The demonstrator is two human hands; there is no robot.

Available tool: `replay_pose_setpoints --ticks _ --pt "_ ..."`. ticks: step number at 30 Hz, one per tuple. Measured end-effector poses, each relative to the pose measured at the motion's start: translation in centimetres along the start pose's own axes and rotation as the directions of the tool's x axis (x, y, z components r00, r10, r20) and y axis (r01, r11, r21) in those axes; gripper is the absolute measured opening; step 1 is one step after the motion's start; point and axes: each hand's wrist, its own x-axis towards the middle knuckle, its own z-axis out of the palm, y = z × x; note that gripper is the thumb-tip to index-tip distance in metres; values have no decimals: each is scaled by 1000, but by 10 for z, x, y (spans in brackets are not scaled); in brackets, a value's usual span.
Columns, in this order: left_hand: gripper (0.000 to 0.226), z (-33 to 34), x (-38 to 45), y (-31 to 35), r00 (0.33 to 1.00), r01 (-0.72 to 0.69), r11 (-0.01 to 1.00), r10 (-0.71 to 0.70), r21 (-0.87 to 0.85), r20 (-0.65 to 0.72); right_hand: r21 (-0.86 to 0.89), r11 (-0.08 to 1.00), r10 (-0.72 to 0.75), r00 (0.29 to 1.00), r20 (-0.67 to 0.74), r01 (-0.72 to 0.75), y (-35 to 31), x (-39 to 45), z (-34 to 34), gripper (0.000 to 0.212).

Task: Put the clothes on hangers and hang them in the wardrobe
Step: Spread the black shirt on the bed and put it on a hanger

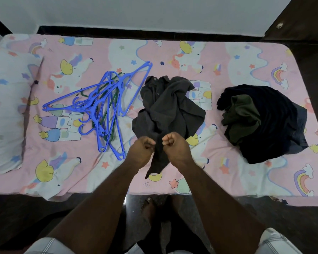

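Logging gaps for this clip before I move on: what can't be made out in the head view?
- Wardrobe: not identifiable; only dark furniture at the frame edges.
- Hanger pile: blue and green hangers overlap, so the count is unclear.
- Dark clothes heap: garments bunched, their number and type hidden.
- Grey shirt: crumpled, its sleeves hidden in its own folds.
- Left hand and right hand: fingers curled into the cloth, exact grip hidden.

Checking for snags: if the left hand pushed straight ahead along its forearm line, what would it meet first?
Probably the grey shirt that the left hand already grips: its crumpled body lies directly ahead on the bed. The hangers sit off to the left of that line, though depth is hard to judge.
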Motion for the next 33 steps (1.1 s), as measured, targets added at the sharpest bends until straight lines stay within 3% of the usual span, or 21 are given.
replay_pose_setpoints --ticks 3,16,25,33 --pt "15 -7 13 1 996 -3 986 17 167 -86 -59 998 6 999 -32 -8 2 11 -7 27" --pt "42 -27 160 68 982 -46 946 102 321 -160 -156 983 -118 986 -115 99 -30 180 -46 23" --pt "44 -36 315 95 968 37 943 48 329 -247 -402 900 -223 971 -89 170 -36 349 -69 28" --pt "33 -33 406 74 960 107 984 -65 143 -273 -499 824 -239 963 124 269 -29 459 -57 30"
